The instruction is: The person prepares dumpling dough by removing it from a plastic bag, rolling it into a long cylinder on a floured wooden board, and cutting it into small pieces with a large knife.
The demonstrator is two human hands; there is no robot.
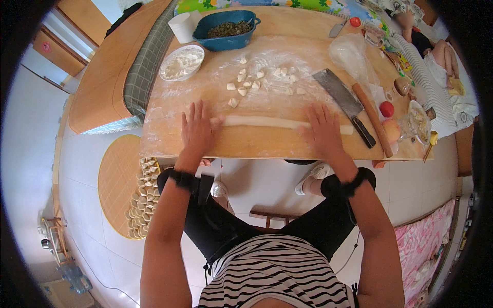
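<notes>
A long rope of white dough (pixel 262 121) lies across the near part of the floured wooden table (pixel 246 146). My left hand (pixel 197 128) lies flat over its left end, fingers spread. Toward the right end, my right hand (pixel 323 131) rests palm down on the rope, its fingers also apart and slightly blurred. Beyond the rope are several small cut dough pieces (pixel 256 84) dusted with flour. A cleaver (pixel 339 92) with a black handle lies to the right of them, and a wooden rolling pin (pixel 372 119) lies beside it.
At the far left stand a bowl of flour (pixel 182 63), a blue basin of dark filling (pixel 226 38) and a white cup (pixel 182 28). A plastic bag (pixel 352 54), a tomato (pixel 386 109) and a peach-coloured fruit (pixel 392 130) sit right. Below left, a round tray (pixel 115 185) holds several dumplings (pixel 144 205).
</notes>
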